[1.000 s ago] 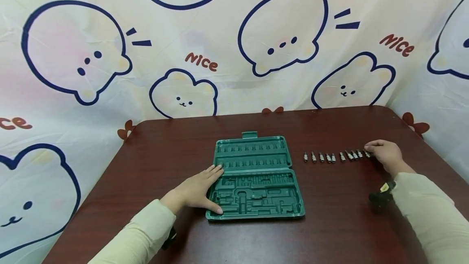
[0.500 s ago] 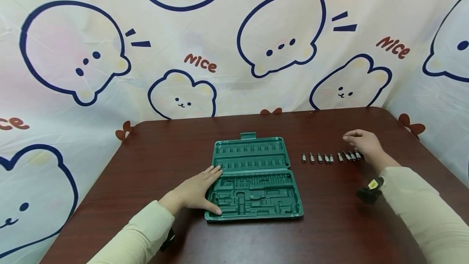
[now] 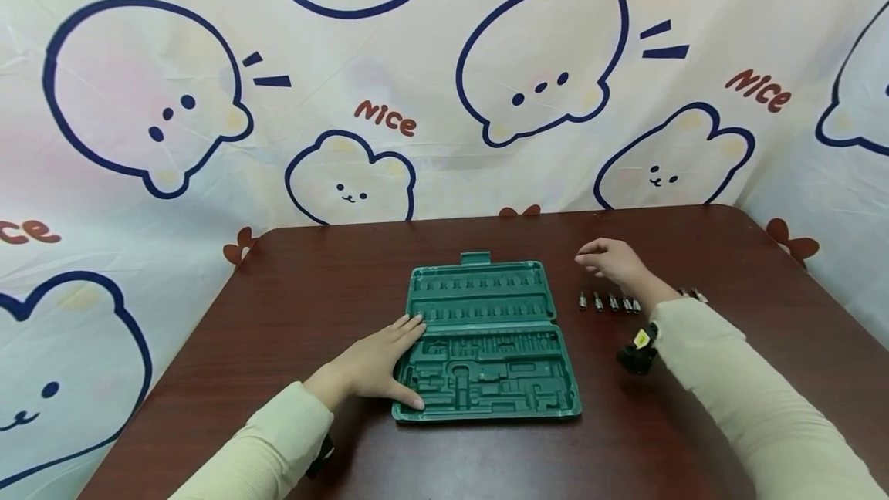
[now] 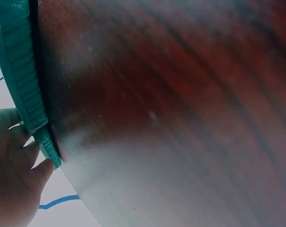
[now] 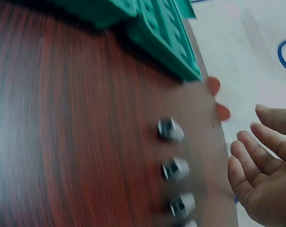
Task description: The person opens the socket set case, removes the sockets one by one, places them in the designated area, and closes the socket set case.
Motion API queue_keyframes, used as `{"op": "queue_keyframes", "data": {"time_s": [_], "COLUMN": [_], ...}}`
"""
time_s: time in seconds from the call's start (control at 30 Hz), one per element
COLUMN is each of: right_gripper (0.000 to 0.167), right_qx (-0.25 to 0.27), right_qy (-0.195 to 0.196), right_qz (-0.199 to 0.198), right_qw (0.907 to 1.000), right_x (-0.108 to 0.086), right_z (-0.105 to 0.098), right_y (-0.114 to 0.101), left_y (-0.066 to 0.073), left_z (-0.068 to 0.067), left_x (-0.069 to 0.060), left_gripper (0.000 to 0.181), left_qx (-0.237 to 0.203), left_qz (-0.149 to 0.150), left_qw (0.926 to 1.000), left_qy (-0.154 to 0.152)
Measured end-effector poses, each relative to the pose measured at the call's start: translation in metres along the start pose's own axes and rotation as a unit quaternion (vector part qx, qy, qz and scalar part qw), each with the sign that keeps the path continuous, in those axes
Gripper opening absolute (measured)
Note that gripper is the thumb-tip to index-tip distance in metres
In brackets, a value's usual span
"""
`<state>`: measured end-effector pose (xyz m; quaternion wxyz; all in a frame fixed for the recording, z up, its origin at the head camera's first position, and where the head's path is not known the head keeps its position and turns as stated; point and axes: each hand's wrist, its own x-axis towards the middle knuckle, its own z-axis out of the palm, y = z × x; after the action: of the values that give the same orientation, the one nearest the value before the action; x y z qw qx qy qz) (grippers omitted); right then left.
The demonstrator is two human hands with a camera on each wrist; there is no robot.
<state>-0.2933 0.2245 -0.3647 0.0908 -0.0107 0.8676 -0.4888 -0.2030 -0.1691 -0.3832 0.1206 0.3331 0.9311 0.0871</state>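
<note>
An opened green plastic tool case lies flat on the table, its moulded slots holding nothing that I can see. The left hand rests on the case's left edge with straight, spread fingers; the left wrist view shows those fingers against its side. Right of the case runs a row of small silver bit sockets. Above and behind this row hovers the right hand, fingers loosely bent. Nothing shows between its fingers in the right wrist view. The right forearm hides part of the row.
The dark red-brown wooden table has rounded far corners. Behind it hangs a pale cloth with blue cartoon outlines. A black wrist camera is strapped at the right sleeve.
From the far right end of the socket row, the right hand has lifted and travelled left towards the case. The left hand and case have stayed put.
</note>
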Motion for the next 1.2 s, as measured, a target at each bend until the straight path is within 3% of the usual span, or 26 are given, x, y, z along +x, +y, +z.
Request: {"op": "queue_keyframes", "data": {"time_s": [0.43, 0.63, 0.83, 1.2], "right_gripper": [0.049, 0.054, 0.06, 0.051], "right_qx": [0.007, 0.022, 0.005, 0.022], "right_qy": [-0.061, -0.075, -0.075, -0.039], "right_qz": [0.018, 0.035, 0.039, -0.026], "right_qw": [0.998, 0.9963, 0.9964, 0.9987], "right_x": [0.022, 0.027, 0.028, 0.022], "right_z": [0.05, 0.058, 0.057, 0.058], "right_y": [-0.018, -0.018, -0.019, -0.027], "left_y": [0.003, 0.002, 0.002, 0.003], "left_z": [-0.001, 0.001, 0.002, -0.003], "left_x": [-0.002, -0.002, -0.001, -0.006], "left_gripper": [0.11, 0.11, 0.11, 0.1], "left_qx": [0.02, 0.015, 0.009, -0.08], "left_qz": [-0.004, -0.009, -0.009, -0.017], "left_qw": [0.9998, 0.9998, 0.9999, 0.9966], "left_qy": [-0.003, -0.007, -0.007, -0.006]}}
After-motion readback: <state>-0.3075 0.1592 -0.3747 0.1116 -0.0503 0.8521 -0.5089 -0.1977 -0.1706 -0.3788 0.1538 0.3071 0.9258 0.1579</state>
